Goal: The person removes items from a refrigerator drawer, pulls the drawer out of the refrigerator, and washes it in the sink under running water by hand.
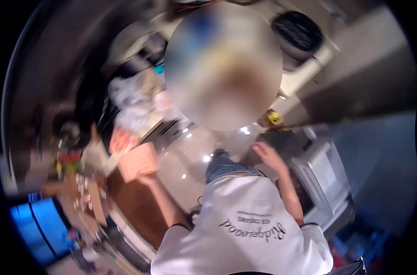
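Note:
My left hand (148, 178) is closed on the lower edge of a flat, square, pinkish-orange piece (139, 162); blur hides whether it is cloth, sponge or card. It is held up beside a cluttered counter. On the other side, my right hand (266, 153) hangs in the air with its fingers stretched out and nothing visible in it. A white appliance (322, 176) stands just beyond that forearm.
Plastic bags (130, 98) lie heaped ahead on the left, near an open cardboard box (82, 197). A dark round-topped appliance (297, 34) sits on the far counter. Shiny floor tiles (178, 160) lie below. A blurred disc covers the upper middle.

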The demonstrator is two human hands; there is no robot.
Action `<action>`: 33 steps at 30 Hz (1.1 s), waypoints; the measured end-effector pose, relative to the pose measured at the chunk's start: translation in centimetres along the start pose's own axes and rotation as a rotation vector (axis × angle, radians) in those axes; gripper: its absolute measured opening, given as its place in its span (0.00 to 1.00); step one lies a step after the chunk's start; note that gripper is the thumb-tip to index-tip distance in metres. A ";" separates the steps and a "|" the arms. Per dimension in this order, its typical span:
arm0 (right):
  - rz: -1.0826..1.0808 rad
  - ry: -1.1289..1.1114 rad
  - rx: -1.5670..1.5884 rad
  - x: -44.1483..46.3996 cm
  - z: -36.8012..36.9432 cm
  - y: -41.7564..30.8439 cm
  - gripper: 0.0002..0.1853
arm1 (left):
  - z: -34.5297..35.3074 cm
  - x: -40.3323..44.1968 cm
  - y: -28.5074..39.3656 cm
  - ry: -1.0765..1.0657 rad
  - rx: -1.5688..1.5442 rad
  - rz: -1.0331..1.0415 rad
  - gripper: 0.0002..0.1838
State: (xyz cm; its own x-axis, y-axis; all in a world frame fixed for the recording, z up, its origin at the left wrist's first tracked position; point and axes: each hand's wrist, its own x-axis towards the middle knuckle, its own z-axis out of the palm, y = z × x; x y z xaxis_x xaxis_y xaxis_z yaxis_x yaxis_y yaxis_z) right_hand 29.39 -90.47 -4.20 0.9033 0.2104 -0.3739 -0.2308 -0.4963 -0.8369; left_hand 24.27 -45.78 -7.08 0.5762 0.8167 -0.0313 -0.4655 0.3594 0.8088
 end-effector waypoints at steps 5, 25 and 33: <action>0.007 -0.033 0.040 -2.8 1.2 0.9 0.19 | 1.2 8.1 -0.5 0.017 0.108 -0.071 0.28; -0.634 1.558 1.438 -20.4 -4.5 11.4 0.04 | -5.7 9.1 -11.7 -0.608 1.009 -1.452 0.20; -0.571 1.608 1.486 -23.4 0.0 6.7 0.03 | 14.3 -14.4 -16.4 -1.145 0.892 -1.362 0.12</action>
State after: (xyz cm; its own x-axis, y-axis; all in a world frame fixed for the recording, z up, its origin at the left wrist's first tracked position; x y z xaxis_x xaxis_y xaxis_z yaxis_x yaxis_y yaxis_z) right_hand 6.70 -98.68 -1.04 0.2266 -0.9581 -0.1755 0.7459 0.2865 -0.6013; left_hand 33.28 -69.88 -11.48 0.4510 -0.4992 -0.7399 0.7709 -0.1999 0.6048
